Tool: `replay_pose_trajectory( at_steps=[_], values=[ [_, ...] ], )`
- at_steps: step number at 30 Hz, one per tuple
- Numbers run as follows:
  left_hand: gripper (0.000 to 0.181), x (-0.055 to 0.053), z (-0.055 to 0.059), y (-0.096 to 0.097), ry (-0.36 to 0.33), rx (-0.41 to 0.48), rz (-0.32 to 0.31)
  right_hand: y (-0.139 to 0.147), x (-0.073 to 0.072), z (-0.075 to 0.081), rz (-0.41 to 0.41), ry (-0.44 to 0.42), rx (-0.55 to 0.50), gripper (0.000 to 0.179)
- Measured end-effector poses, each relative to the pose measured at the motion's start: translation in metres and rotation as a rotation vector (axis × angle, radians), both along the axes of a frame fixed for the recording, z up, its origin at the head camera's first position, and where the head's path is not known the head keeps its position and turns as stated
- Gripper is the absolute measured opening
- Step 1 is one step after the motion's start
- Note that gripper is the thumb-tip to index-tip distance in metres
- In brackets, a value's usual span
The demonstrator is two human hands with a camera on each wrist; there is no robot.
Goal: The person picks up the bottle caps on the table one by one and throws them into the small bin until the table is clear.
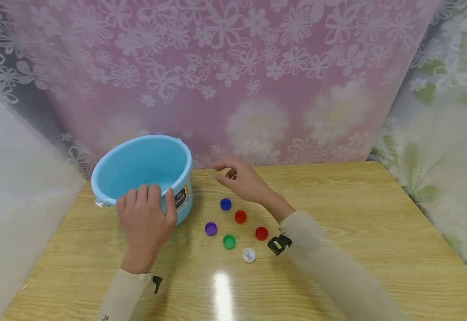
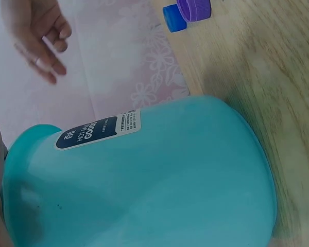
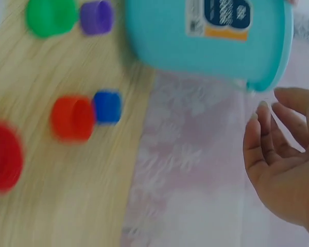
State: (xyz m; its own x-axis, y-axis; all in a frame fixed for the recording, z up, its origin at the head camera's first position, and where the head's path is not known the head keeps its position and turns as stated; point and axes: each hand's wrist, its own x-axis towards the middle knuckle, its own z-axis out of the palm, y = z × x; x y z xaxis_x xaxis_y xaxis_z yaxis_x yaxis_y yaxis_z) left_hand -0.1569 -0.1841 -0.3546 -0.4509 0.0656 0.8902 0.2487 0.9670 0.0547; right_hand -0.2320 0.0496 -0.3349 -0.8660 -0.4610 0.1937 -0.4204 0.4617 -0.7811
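Observation:
A light blue plastic bucket [image 1: 185,178] stands at the table's left, its mouth tipped toward me in the head view. My left hand [image 1: 146,218] grips the near rim, fingers over the edge and thumb along the rim at the right. To the right of the bucket, apart from it, my right hand [image 1: 243,180] hovers over the back of the table. Its fingers are loosely bent, and the right wrist view shows nothing between the fingertips [image 3: 254,117]. Below it lie a blue cap [image 1: 225,204], an orange-red cap [image 1: 240,217] and a purple cap [image 1: 211,228].
Nearer me are a green cap [image 1: 229,241], a red cap [image 1: 262,233] and a white cap [image 1: 249,255]. A pink floral curtain [image 1: 233,89] hangs behind the wooden table [image 1: 357,214]. The bucket carries a dark label [image 2: 92,133].

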Motion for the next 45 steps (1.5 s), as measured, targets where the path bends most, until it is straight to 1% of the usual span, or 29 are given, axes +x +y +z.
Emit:
replay_pose_trajectory(
  at_steps=[5,10,13,18,24,28,32,35,38,45],
  values=[
    [0.035,0.000,0.001,-0.001,0.009,0.006,0.003,0.029,0.002,-0.013,0.055,-0.057,0.086,0.033],
    [0.036,0.000,0.001,0.001,0.007,0.001,0.000,0.059,0.015,-0.026,0.148,-0.124,0.202,0.036],
    [0.036,-0.001,0.000,0.001,0.006,-0.001,-0.002,0.074,0.024,-0.032,0.179,-0.165,0.241,0.036],
    [0.036,0.000,0.000,0.001,-0.016,0.006,0.004,0.087,0.036,-0.043,0.198,-0.219,0.279,0.037],
    [0.036,0.001,0.000,-0.001,-0.017,0.015,0.004,0.091,0.046,-0.058,0.232,-0.222,0.326,0.040],
    [0.036,0.002,-0.001,-0.002,-0.008,0.011,0.006,0.091,0.053,-0.068,0.246,-0.201,0.377,0.040],
    [0.036,0.001,-0.001,-0.002,0.005,0.005,0.003,0.089,0.058,-0.073,0.211,-0.141,0.448,0.039],
    [0.035,0.000,-0.002,-0.001,0.006,-0.001,0.002,0.086,0.062,-0.073,0.180,-0.087,0.485,0.037],
    [0.034,-0.001,-0.003,0.000,0.016,0.004,-0.002,0.085,0.065,-0.073,0.174,-0.035,0.503,0.032],
    [0.036,0.000,-0.002,0.000,0.010,0.003,0.002,0.083,0.067,-0.073,0.165,0.029,0.533,0.022]
  ],
)
